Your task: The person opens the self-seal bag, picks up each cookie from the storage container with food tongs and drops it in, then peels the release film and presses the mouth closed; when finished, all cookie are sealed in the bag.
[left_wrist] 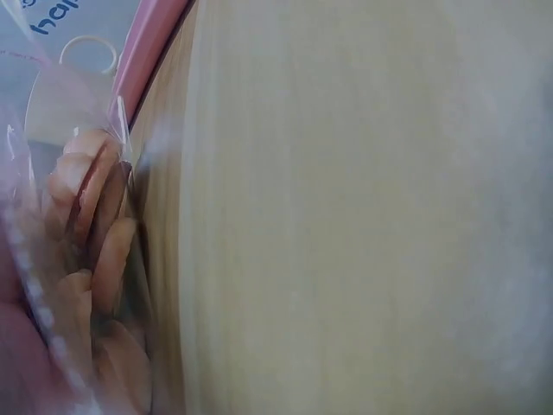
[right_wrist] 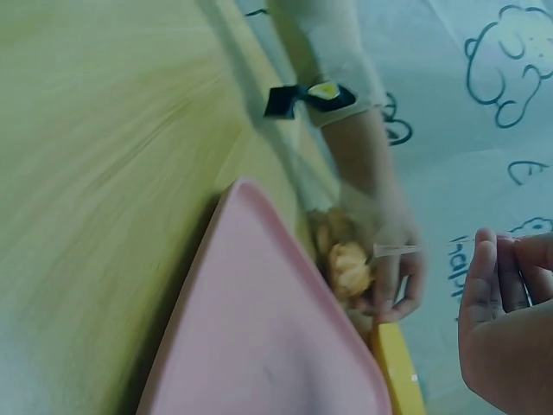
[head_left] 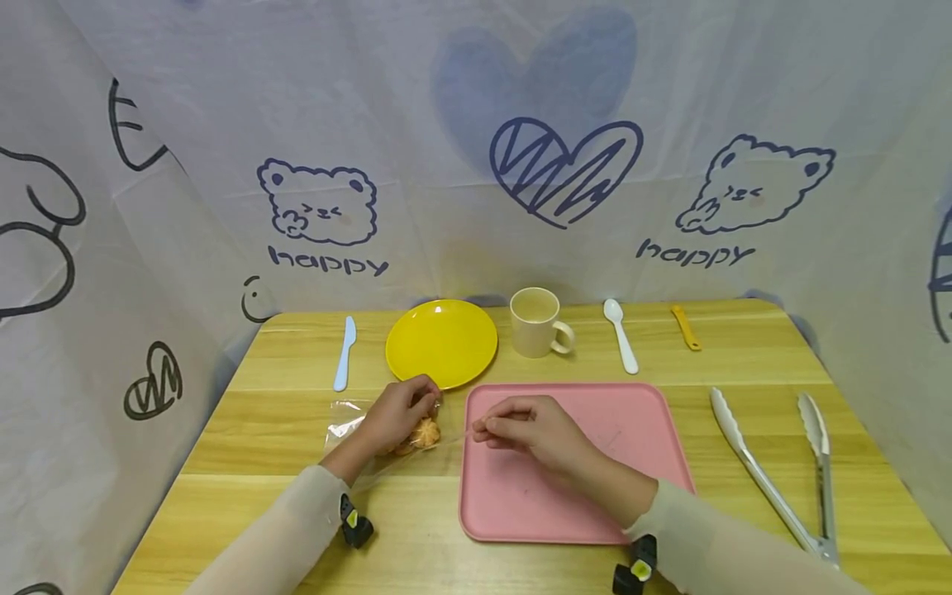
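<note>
A clear plastic bag (head_left: 344,420) with several golden swirled cookies (head_left: 426,434) in it lies left of the pink tray. My left hand (head_left: 402,413) grips the bag near its top, its fingers curled above the cookies. Over the tray's left edge, my right hand (head_left: 531,430) pinches the bag's thin clear edge between thumb and fingertips. That edge is drawn out taut between the two hands. In the left wrist view the cookies (left_wrist: 108,264) show through the film close up. The right wrist view shows the cookies (right_wrist: 350,266) beside the left hand (right_wrist: 397,277).
The pink tray (head_left: 573,504) lies under my right forearm. Behind stand a yellow plate (head_left: 442,343) and a cream mug (head_left: 531,330). A light blue knife (head_left: 345,354), white spoon (head_left: 621,335), yellow-handled piece (head_left: 686,328) and spread metal tongs (head_left: 777,496) lie around.
</note>
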Motion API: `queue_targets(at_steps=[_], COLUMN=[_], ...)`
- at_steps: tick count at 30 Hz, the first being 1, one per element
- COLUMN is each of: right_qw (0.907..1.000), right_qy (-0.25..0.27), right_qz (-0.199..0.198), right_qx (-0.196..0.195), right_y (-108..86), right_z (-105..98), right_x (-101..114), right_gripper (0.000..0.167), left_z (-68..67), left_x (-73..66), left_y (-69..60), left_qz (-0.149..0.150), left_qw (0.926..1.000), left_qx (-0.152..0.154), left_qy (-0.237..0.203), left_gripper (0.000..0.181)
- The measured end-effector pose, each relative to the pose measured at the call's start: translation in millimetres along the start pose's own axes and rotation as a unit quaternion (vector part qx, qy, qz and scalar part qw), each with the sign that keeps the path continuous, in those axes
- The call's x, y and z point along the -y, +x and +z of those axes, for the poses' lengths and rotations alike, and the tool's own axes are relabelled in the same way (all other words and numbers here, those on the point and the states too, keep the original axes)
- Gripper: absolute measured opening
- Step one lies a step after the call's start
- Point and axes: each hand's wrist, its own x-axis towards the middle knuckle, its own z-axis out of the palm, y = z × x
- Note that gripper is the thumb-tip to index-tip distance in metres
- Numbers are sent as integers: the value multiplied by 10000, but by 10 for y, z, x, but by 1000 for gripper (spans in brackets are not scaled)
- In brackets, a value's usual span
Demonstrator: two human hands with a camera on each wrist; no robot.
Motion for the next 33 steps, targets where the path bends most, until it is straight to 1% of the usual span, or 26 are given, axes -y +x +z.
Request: queue_targets(at_steps=[9,17,23,25,28,33], right_qw=[9994,9994,9981,9977,9973,9940], right_qy=[148,45,153,143,-132,-502], right_qz=[-310,-307,-497,-583,-684,-967], right_qx=[96,159,324,326,221,43], right_y=[-246,-465,-603,-660,-766,-965], right_z=[-45,-48,-59,-93,-187,-457], right_x=[122,169,203,222,251,276], right_gripper=[24,25,26,25,23,15], left_z=[-2,-6,-11,-8,-7,-12], left_x=[2,-7,-13,-10,-13,-21], left_y=[1,-10,-12,-12,-12,-14], left_qz=[-1,35,47,59,67,44], left_qw=[10000,10000,9999,9998,9997,9996], left_qx=[18,30,30,31,29,21], left_qy=[14,70,163,211,247,269], left_gripper=[13,13,13,13,13,14])
